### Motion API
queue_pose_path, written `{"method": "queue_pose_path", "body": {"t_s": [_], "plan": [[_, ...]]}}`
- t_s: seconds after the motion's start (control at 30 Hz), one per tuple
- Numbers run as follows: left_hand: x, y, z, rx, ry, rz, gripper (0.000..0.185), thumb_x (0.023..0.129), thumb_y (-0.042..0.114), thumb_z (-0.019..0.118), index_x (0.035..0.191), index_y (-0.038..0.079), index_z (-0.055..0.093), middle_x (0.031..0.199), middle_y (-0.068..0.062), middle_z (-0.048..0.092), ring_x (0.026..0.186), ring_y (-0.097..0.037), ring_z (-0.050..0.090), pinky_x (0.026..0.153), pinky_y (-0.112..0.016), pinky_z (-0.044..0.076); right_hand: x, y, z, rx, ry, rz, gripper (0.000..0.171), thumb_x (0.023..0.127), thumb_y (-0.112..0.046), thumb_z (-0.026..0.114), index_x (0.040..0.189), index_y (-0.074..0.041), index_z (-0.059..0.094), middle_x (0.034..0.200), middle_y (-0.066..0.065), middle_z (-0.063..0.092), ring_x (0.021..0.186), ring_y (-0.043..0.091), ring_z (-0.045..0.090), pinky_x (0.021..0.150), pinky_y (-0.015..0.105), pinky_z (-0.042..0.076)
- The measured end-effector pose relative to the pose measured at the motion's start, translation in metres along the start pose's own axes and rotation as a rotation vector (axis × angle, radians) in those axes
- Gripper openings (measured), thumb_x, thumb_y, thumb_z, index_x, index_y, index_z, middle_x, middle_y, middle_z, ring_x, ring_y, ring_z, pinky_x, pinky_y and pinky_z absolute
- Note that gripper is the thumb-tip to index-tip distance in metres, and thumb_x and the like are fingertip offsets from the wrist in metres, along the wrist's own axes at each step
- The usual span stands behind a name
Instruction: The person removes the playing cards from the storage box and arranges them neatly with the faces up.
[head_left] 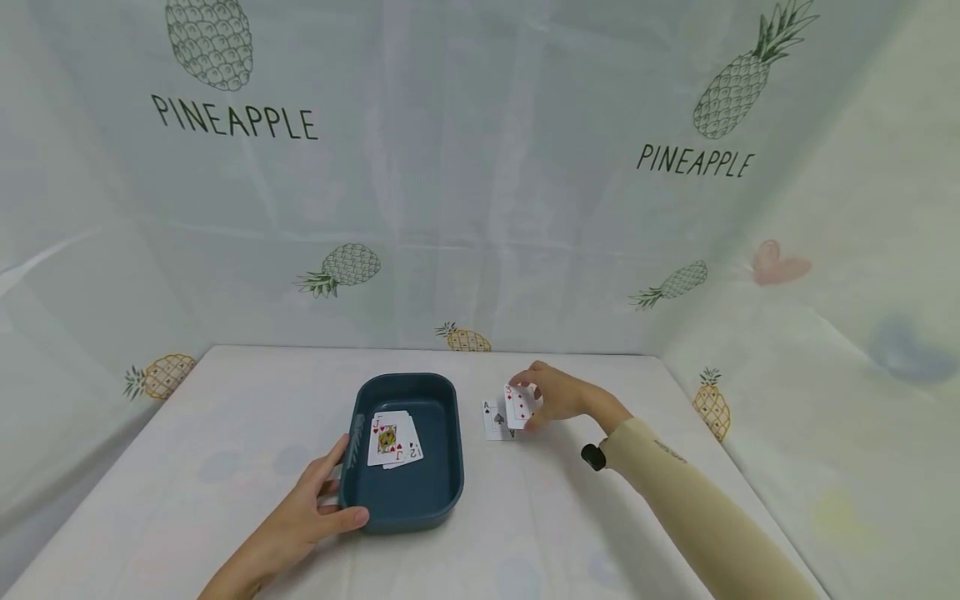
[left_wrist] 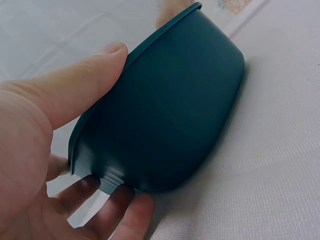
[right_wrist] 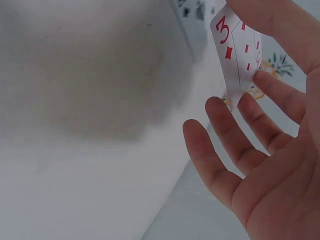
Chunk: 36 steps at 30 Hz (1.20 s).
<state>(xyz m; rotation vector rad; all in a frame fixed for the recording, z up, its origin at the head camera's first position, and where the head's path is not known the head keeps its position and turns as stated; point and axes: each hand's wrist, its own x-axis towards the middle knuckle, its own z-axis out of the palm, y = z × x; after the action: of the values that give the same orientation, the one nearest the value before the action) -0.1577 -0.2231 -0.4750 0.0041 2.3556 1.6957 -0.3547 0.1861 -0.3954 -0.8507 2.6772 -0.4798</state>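
My right hand pinches a playing card, the three of diamonds, by its edges between thumb and fingertips. It holds the card above the table, over the right part of an ace of spades. At the corner of a dark blue tray, my left hand grips with the thumb on the rim and the fingers against the side wall. Inside the tray a jack of hearts lies face up, overlapping other cards, one of them marked 2.
A white cloth covers the table. Behind it hangs a pale curtain printed with pineapples, and another stretch of cloth borders the right side.
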Motion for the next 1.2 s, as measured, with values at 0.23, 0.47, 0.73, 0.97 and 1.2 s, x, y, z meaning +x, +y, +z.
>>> {"method": "queue_pose_path", "body": {"t_s": [0.23,0.47,0.73,0.97,1.2], "plan": [[0.001,0.0,0.002,-0.006,0.002,0.013,0.111,0.091,0.032,0.086,0.173,0.027,0.011,0.169,-0.019,0.016,0.144,-0.045,0.043,0.105,-0.049,0.054,-0.003,0.022,0.009,-0.008,-0.016,0.081,0.076,0.079,-0.024,0.094,0.147,-0.018,0.061,0.136,0.004,0.054,0.115,0.025,0.059,0.097,0.043,0.05],[0.0,0.002,0.003,-0.003,0.0,-0.004,0.111,0.091,0.033,0.086,0.173,0.026,0.011,0.167,-0.02,0.018,0.14,-0.043,0.049,0.102,-0.048,0.056,-0.004,0.036,0.018,0.016,-0.034,0.126,0.077,0.077,-0.028,0.093,0.147,-0.021,0.061,0.136,0.002,0.055,0.111,0.019,0.056,0.098,0.044,0.048],[0.0,0.002,0.003,-0.016,-0.003,0.001,0.11,0.092,0.031,0.086,0.173,0.026,0.012,0.167,-0.019,0.018,0.14,-0.042,0.049,0.101,-0.045,0.056,-0.002,0.041,0.021,0.067,-0.054,0.108,0.079,0.076,-0.028,0.092,0.148,-0.02,0.06,0.138,0.006,0.054,0.118,0.026,0.056,0.101,0.048,0.047],[0.001,0.001,0.001,-0.01,0.001,0.013,0.11,0.091,0.031,0.086,0.173,0.027,0.012,0.167,-0.018,0.019,0.137,-0.039,0.051,0.101,-0.044,0.055,0.001,0.045,0.022,0.098,-0.072,0.144,0.078,0.076,-0.028,0.093,0.148,-0.026,0.061,0.135,0.003,0.049,0.117,0.023,0.05,0.097,0.047,0.045],[-0.001,0.002,0.0,0.008,0.011,0.002,0.11,0.091,0.033,0.087,0.172,0.026,0.013,0.168,-0.018,0.019,0.141,-0.042,0.047,0.103,-0.044,0.055,0.006,0.05,0.026,0.152,-0.074,0.163,0.079,0.075,-0.026,0.094,0.146,-0.029,0.061,0.132,0.002,0.049,0.115,0.022,0.049,0.096,0.045,0.044]]}}
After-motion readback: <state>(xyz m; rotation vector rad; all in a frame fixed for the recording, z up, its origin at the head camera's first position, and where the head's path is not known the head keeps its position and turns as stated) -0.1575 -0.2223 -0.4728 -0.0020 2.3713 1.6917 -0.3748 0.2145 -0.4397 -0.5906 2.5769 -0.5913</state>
